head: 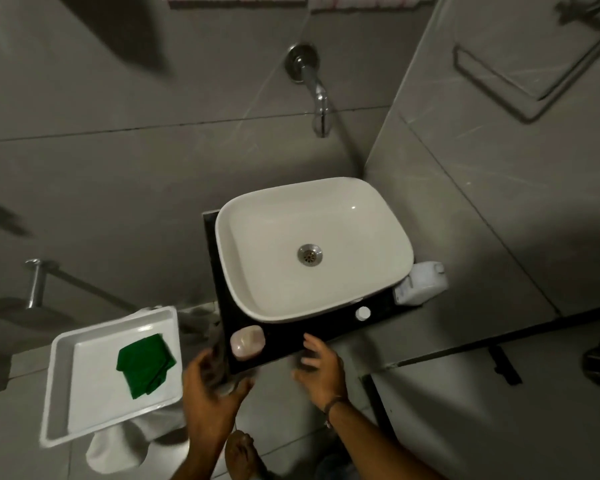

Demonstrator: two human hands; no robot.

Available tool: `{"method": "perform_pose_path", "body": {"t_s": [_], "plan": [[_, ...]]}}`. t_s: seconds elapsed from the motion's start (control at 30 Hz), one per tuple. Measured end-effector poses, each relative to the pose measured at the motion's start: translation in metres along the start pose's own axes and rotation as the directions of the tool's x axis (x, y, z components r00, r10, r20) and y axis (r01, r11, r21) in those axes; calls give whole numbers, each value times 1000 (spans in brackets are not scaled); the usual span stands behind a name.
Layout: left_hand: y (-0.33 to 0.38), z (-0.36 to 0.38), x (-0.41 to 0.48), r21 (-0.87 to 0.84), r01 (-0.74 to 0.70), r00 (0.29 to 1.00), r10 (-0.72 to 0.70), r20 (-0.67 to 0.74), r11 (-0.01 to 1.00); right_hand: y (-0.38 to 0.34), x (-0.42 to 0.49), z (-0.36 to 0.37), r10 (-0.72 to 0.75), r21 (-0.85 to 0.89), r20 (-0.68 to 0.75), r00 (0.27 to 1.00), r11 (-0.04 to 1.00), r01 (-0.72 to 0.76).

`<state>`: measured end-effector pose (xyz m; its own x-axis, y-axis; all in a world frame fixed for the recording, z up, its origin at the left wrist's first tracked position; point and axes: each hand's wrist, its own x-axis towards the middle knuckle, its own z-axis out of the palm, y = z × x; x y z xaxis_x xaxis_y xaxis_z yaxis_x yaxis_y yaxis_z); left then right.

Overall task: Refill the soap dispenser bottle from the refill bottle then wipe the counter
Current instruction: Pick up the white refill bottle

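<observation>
My left hand (208, 386) is wrapped around a dark, see-through soap dispenser bottle (224, 355), blurred, at the front left corner of the black counter (284, 336). Just right of it, my right hand (321, 368) hovers over the counter's front edge with its fingers spread and nothing in it. A white refill bottle (420, 284) lies at the right end of the counter, beside the basin. In front of that bottle sits a small white round cap (362, 313). A folded green cloth (146, 365) rests in a white tray (63, 382) to the left.
A white basin (388, 220) fills most of the counter, under a wall tap (317, 91). A soap dish with a pale bar (247, 342) sits at the counter's front left. Grey tiled walls close in behind and on the right. A bare foot (241, 455) stands on the floor below.
</observation>
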<state>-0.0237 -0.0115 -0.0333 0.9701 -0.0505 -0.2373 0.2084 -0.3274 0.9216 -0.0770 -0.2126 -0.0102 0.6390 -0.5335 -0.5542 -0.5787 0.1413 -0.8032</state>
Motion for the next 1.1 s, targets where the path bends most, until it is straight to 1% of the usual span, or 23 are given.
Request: {"method": "perform_pose_path", "body": {"t_s": [0.03,0.07,0.13,0.2,0.23,0.3,0.33,0.4,0.5,0.53,0.6,0.7,0.73,0.77,0.8,0.83,0.87,0.9,0.93,0.97,1.0,1.03,1.1], "plan": [[1,5,-17,32,11,1000,-10,-15,999,3,0,-18,1,1,-80,997,1000,-1],[4,13,-31,49,16,1000,-17,4,999,5,-1,-35,-1,-4,-163,987,1000,0],[15,44,-47,102,-35,992,22,127,994,5,3,-74,7,24,-337,941,1000,1],[39,85,-50,163,-154,950,101,295,975,-2,12,-110,8,52,-493,870,998,21],[53,105,-47,194,-235,922,155,356,952,-8,18,-125,0,57,-550,835,998,38],[78,152,-35,240,-393,862,264,434,888,-23,35,-155,-21,75,-625,781,993,86],[87,175,-26,263,-434,842,284,460,862,-30,45,-167,-31,82,-649,761,991,110],[101,218,-13,340,-471,817,258,515,814,-44,66,-183,-40,115,-681,731,980,161],[103,269,-3,494,-511,803,186,566,704,-51,96,-198,-22,174,-685,729,966,193],[100,280,-2,557,-523,809,169,563,645,-49,104,-201,-6,193,-676,737,964,184],[93,293,0,643,-556,816,197,544,527,-43,115,-202,23,213,-667,745,964,161],[88,305,-1,699,-567,820,224,526,437,-39,125,-203,36,188,-687,726,974,130],[90,304,-3,702,-566,822,230,522,432,-39,125,-204,34,183,-690,723,975,129],[92,304,-4,689,-569,820,245,517,449,-41,124,-205,29,176,-690,724,976,129],[97,302,-6,653,-567,819,258,513,502,-42,122,-208,21,162,-687,727,979,125],[105,298,-9,594,-541,829,262,493,595,-43,117,-210,10,142,-681,732,983,119],[116,293,-14,498,-479,856,258,449,723,-44,110,-213,-6,125,-672,740,985,121],[131,286,-21,373,-390,889,238,392,842,-45,102,-215,-32,109,-664,747,984,138],[148,278,-26,227,-307,913,218,346,924,-47,91,-218,-71,90,-661,747,981,173],[164,271,-30,76,-242,924,206,323,967,-49,81,-220,-116,69,-662,740,974,214],[181,263,-31,-71,-196,925,209,317,978,-53,69,-221,-163,52,-659,734,964,261],[202,252,-31,-188,-172,922,225,316,967,-60,56,-221,-204,50,-648,734,950,308],[243,231,-28,-310,-188,906,286,311,932,-77,31,-215,-270,49,-606,748,926,375]]}}
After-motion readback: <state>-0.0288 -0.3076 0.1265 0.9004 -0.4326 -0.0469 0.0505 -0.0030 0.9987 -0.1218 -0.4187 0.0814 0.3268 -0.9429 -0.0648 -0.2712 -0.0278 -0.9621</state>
